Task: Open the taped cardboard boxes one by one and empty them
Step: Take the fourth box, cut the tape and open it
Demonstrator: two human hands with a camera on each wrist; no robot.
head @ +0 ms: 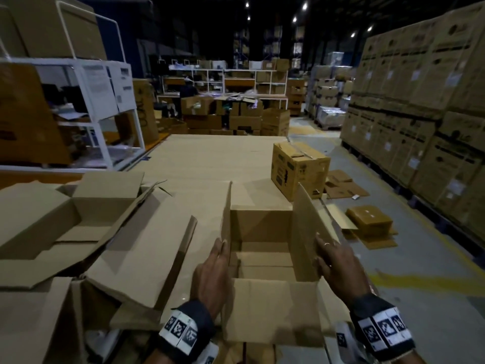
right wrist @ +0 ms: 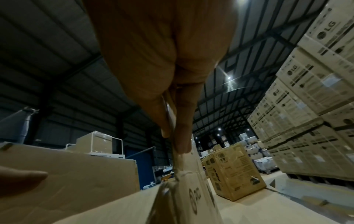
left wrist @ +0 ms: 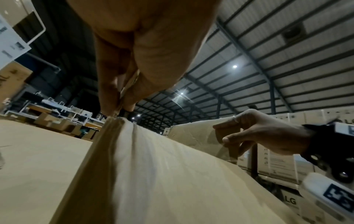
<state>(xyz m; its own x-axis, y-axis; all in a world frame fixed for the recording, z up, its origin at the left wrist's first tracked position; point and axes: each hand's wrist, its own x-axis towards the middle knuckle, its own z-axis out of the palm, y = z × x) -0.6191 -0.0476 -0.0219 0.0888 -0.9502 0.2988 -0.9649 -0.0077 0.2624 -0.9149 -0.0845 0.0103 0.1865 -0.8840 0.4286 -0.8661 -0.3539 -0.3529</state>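
Observation:
An open cardboard box (head: 262,229) stands in front of me on a cardboard-covered surface, and its inside looks bare. My left hand (head: 220,248) pinches the edge of the upright left flap (head: 226,211). In the left wrist view my left hand (left wrist: 118,98) has its thumb and fingers squeezing that flap (left wrist: 153,166). My right hand (head: 322,245) holds the raised right flap (head: 305,222). The right wrist view shows the right hand (right wrist: 175,133) pinching the flap's edge (right wrist: 187,197). A taped brown box (head: 299,169) stands farther back on the right.
Opened boxes (head: 52,224) with spread flaps lie to my left. A white shelf rack (head: 78,101) stands behind them. Tall stacks of cartons (head: 420,101) line the right side. Flattened cardboard pieces (head: 367,224) lie on the floor to the right of the box.

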